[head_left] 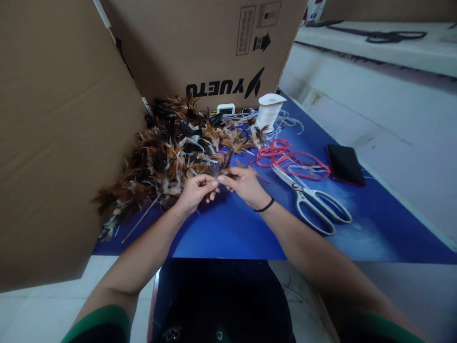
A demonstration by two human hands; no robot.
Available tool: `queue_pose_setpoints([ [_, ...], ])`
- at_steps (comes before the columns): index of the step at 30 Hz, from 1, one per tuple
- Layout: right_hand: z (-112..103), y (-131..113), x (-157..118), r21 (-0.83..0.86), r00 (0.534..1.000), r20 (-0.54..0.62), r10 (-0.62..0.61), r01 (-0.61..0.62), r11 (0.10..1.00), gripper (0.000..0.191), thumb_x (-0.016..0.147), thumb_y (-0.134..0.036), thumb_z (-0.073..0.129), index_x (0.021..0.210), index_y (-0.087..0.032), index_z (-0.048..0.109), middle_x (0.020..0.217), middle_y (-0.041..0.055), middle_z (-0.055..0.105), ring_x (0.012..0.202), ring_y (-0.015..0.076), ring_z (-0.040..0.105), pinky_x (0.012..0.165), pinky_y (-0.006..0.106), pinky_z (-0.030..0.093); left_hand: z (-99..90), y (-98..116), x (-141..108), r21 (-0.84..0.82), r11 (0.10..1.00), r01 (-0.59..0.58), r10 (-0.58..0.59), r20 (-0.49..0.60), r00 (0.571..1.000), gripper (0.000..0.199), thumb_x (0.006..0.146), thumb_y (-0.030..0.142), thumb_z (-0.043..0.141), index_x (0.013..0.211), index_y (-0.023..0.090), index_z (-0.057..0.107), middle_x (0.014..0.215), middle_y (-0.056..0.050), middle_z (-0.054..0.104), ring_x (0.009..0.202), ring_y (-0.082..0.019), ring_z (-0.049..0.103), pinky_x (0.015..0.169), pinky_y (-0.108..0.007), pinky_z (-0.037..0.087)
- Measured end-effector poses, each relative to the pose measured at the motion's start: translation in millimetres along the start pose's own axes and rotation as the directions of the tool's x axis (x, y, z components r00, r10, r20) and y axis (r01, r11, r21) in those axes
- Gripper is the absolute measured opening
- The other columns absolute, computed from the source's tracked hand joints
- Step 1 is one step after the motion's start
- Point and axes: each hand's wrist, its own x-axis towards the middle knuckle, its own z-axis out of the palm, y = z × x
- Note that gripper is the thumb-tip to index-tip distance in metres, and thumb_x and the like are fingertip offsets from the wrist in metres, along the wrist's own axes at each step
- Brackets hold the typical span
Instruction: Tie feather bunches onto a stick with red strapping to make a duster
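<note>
My left hand (198, 191) and my right hand (246, 185) meet over the front of the blue table, thumbs and forefingers pinched tip to tip. Between them they hold a small tuft of brown and grey feathers (225, 164) that sticks up beyond the fingertips. Its base is hidden by my fingers. A large heap of brown, black and white feathers (160, 147) lies just behind and to the left of my hands. Open-bladed or not I cannot tell, a pair of scissors (310, 202) with pale handles rests right of my right wrist.
Behind the heap stands a cardboard box (214, 52); another cardboard panel (57, 143) rises at left. A white ribbon spool (268, 112), red ribbon (274, 151), small white device (226, 109) and black phone-like device (345, 164) are on the table (228, 238). Black scissors (396, 36) lie on a ledge.
</note>
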Motion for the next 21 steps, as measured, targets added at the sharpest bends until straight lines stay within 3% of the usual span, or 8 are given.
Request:
queue_pose_setpoints([
  [5, 0.1, -2.2, -0.8, -0.083, 0.997, 0.013, -0.081, 0.082, 0.993, 0.035, 0.073, -0.045, 0.07, 0.058, -0.018, 0.053, 0.056, -0.0035, 0.048, 0.054, 0.0091, 0.045, 0.053, 0.025, 0.036, 1.4, 3.2, -1.0, -0.073, 0.995, 0.067, -0.062, 0.066, 0.996, 0.036, 0.067, 0.043, 0.078, 0.07, 0.012, 0.061, 0.06, 0.0, 0.062, 0.044, -0.005, 0.05, 0.038, -0.016, 0.037],
  [10, -16.0, -4.2, 5.1, -0.276, 0.982, -0.082, -0.168, 0.14, 0.951, 0.016, 0.08, -0.033, 0.063, 0.082, -0.018, 0.067, 0.07, 0.0004, 0.062, 0.06, 0.0111, 0.052, 0.06, 0.026, 0.041, -5.6, 8.9, 1.3, -0.194, 0.978, -0.073, 0.065, -0.048, 0.997, 0.033, 0.067, 0.037, 0.079, 0.07, 0.014, 0.056, 0.061, 0.002, 0.061, 0.041, -0.003, 0.047, 0.036, -0.015, 0.033],
  [12, -26.4, -2.8, 8.3, -0.482, 0.97, -0.078, -0.228, 0.164, 0.861, 0.012, 0.081, -0.026, 0.062, 0.087, -0.018, 0.069, 0.077, 0.0022, 0.065, 0.064, 0.012, 0.054, 0.064, 0.027, 0.042, -11.7, 12.4, 3.3, -0.24, 0.96, -0.144, 0.118, -0.12, 0.986, 0.033, 0.066, 0.035, 0.08, 0.069, 0.014, 0.055, 0.062, 0.002, 0.06, 0.041, -0.002, 0.046, 0.036, -0.014, 0.032],
  [15, -34.7, 2.0, 9.8, -0.747, 0.976, 0.069, -0.209, 0.189, 0.637, 0.008, 0.079, -0.022, 0.064, 0.083, -0.018, 0.07, 0.078, 0.0034, 0.065, 0.07, 0.0147, 0.057, 0.068, 0.029, 0.042, -20.2, 17.1, 6.0, -0.286, 0.931, -0.228, 0.166, -0.225, 0.96, 0.033, 0.064, 0.033, 0.081, 0.07, 0.015, 0.055, 0.062, 0.003, 0.059, 0.042, -0.002, 0.045, 0.036, -0.013, 0.031],
  [21, -21.7, 17.3, 7.5, -0.915, 0.969, 0.223, -0.109, 0.246, 0.32, 0.012, 0.085, -0.026, 0.061, 0.085, -0.017, 0.07, 0.093, 0.0091, 0.068, 0.091, 0.0222, 0.061, 0.084, 0.036, 0.042, -26.7, 19.8, 7.8, -0.295, 0.904, -0.31, 0.222, -0.296, 0.929, 0.031, 0.064, 0.032, 0.081, 0.07, 0.014, 0.057, 0.063, 0.002, 0.059, 0.042, -0.002, 0.044, 0.036, -0.013, 0.03],
])
